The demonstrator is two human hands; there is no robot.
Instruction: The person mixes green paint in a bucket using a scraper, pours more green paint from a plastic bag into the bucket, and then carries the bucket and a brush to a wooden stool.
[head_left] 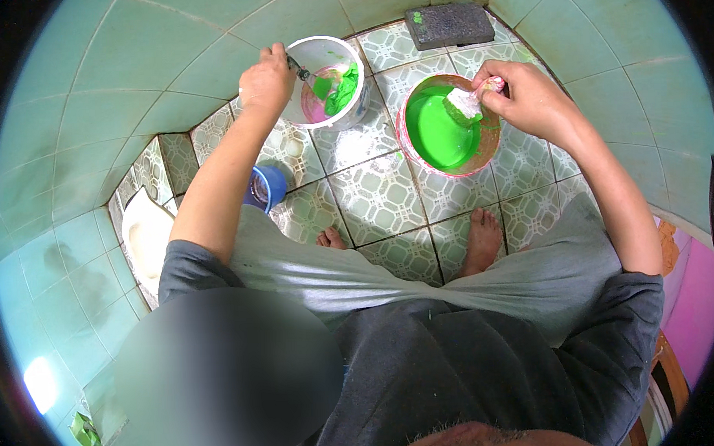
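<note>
My left hand [267, 83] is closed on a dark-handled tool [303, 72], which reaches down into a white bucket [323, 42]. The tool's far end is hard to tell apart from the crumpled bright green stuff [342, 90] and pink smears in there. My right hand [525, 95] grips a paintbrush [464, 105] by its stained handle. The brush's head is smeared white and green, and it hangs tilted over a second bucket [403, 135] with a red-smeared rim. Bright green paint [440, 130] lies inside that bucket, below the brush.
A small blue bucket [268, 187] stands beside my left forearm, with a cream squat toilet [146, 230] farther left. A dark grey block [449, 25] with a green spot lies against the far wall. My bare feet [481, 242] are on the patterned tile floor [379, 187], between green tiled walls.
</note>
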